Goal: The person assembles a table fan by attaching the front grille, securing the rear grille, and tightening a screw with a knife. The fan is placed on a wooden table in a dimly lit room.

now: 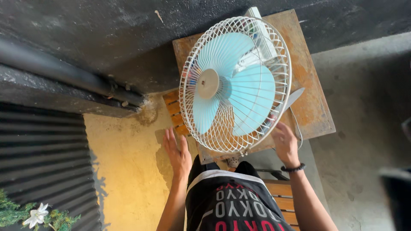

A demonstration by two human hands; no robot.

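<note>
A white wire-caged fan [234, 84] with pale blue blades stands on a worn wooden board [314, 100], its front grille facing me. My right hand [284, 142] touches the lower right rim of the grille, fingers spread. A dark beaded bracelet [293, 168] circles that wrist. My left hand [177, 152] hovers flat and open to the lower left of the grille, apart from it and holding nothing. The fan's white body shows behind the blades.
A white cord [296, 124] runs along the board by my right hand. Wooden slats [174, 112] lie under the board's left side. A dark pipe [68, 75] crosses the wall at left. A white-flowered plant [36, 214] sits bottom left. Concrete floor [364, 128] lies to the right.
</note>
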